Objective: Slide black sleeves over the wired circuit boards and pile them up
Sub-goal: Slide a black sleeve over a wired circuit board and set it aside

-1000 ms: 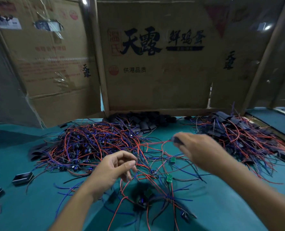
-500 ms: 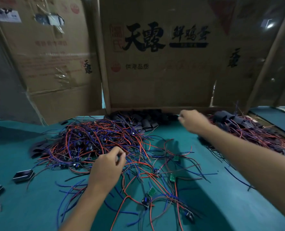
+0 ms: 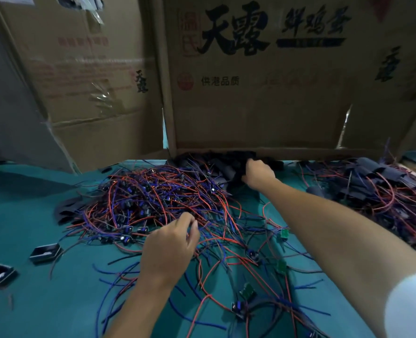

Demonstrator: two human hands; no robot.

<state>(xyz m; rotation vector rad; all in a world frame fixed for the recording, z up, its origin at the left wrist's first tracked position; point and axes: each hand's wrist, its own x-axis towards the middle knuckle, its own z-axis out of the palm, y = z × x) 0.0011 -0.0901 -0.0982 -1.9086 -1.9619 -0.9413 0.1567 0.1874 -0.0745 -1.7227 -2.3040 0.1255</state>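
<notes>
A tangle of red and blue wired circuit boards [image 3: 148, 203] lies mid-table. Behind it, against the cardboard, sits a heap of loose black sleeves [image 3: 216, 162]. My right hand [image 3: 258, 174] reaches into that heap, its fingers curled down among the sleeves and partly hidden. My left hand [image 3: 170, 245] sits at the near edge of the tangle, fingertips curled and pinching wires. Small green boards [image 3: 284, 233] lie on loose wires between my arms. A pile of sleeved boards [image 3: 377, 186] lies at the right.
Two black sleeves [image 3: 45, 252] lie apart on the teal table [image 3: 31, 191] at the left. Tall cardboard boxes [image 3: 263, 106] wall off the back. Loose wires trail toward the front edge.
My right hand left the wires in front, went to the back and moved left into the black sleeve heap. My left hand shifted forward into the tangle's near edge.
</notes>
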